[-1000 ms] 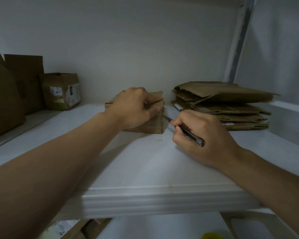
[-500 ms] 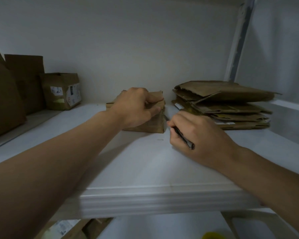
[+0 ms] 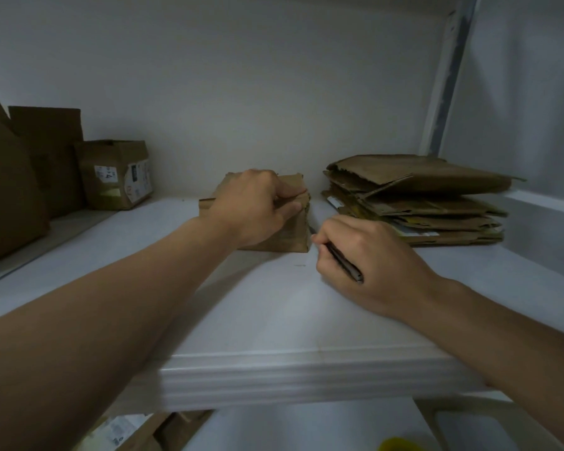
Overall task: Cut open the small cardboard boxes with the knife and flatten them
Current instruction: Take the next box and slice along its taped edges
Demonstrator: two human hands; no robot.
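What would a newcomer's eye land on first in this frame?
At the middle of the white shelf, the left hand holds down a small cardboard box while the right hand grips a knife, its tip close to the box's right edge. Next comes the stack of flattened cardboard, just right of them.

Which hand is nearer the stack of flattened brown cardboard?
Right. The right hand lies before the stack; the left hand holds the small brown box left of it.
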